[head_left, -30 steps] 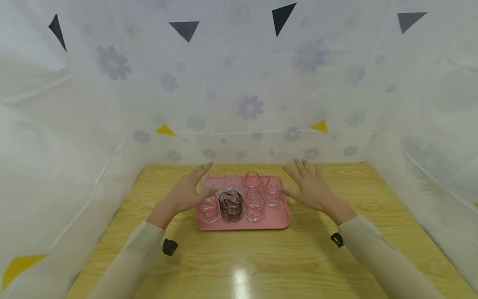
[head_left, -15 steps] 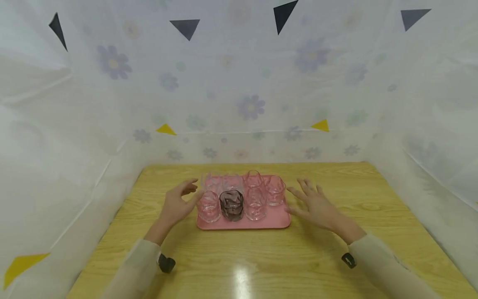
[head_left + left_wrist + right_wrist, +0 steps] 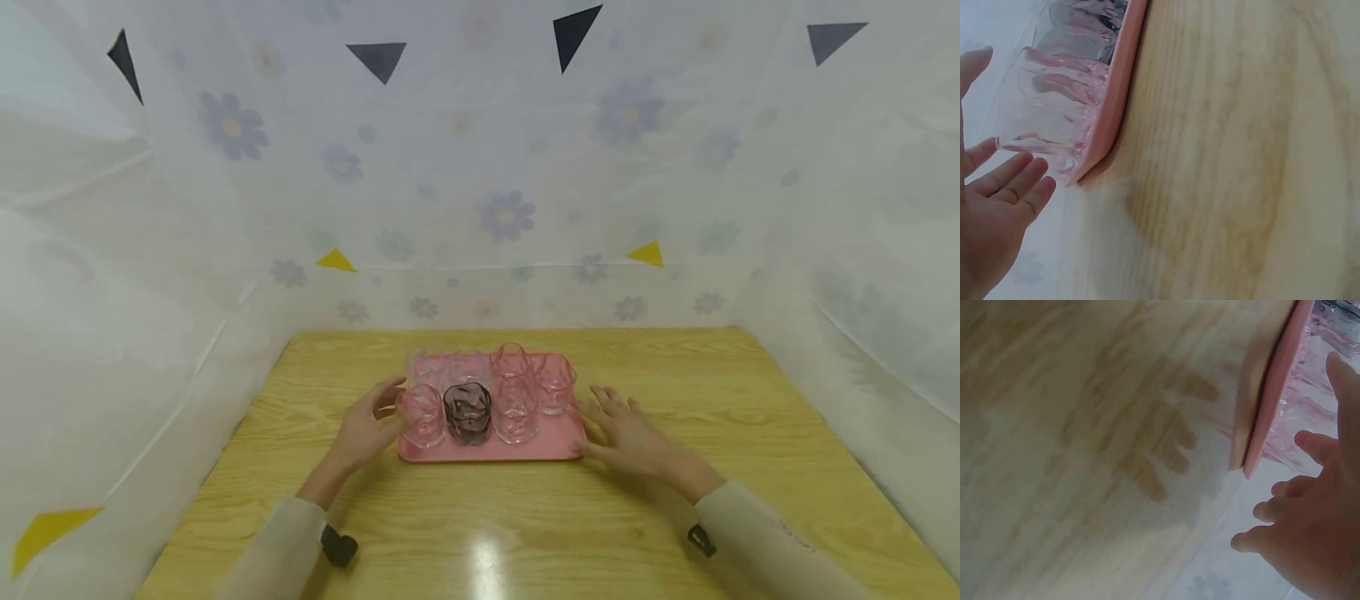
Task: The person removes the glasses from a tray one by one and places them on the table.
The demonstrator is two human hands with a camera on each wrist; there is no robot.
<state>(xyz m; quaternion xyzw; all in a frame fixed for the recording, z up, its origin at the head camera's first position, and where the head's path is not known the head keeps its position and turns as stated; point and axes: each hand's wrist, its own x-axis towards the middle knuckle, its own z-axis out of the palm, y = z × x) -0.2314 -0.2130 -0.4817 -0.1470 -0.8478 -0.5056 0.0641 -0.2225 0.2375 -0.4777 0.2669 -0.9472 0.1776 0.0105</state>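
Observation:
A pink tray (image 3: pixel 558 446) on the wooden table bears several clear glasses and one dark grey glass (image 3: pixel 468 414) in its front row. Beside the clear glass (image 3: pixel 422 417) at the front left is my left hand (image 3: pixel 365 429), its fingers loosely bent. The left wrist view has these fingers close to the tray corner, with nothing gripped; whether a fingertip touches the glass I cannot tell. My right hand (image 3: pixel 630 437) hovers at the tray's right edge, near the clear glass (image 3: pixel 555 383) there. Its fingers are spread in the right wrist view and hold nothing.
The wooden table (image 3: pixel 480 517) extends in front of the tray and to both sides. White flower-printed sheeting (image 3: pixel 480 167) encloses the back and sides. Black and yellow triangles are stuck on it. A dark wrist device (image 3: pixel 339 546) sits below the left cuff, another (image 3: pixel 702 540) below the right.
Both hands have come down from above the tray's sides to lower positions beside it. Most recently the left hand has moved in toward the front-left glass. The tray and glasses keep their places.

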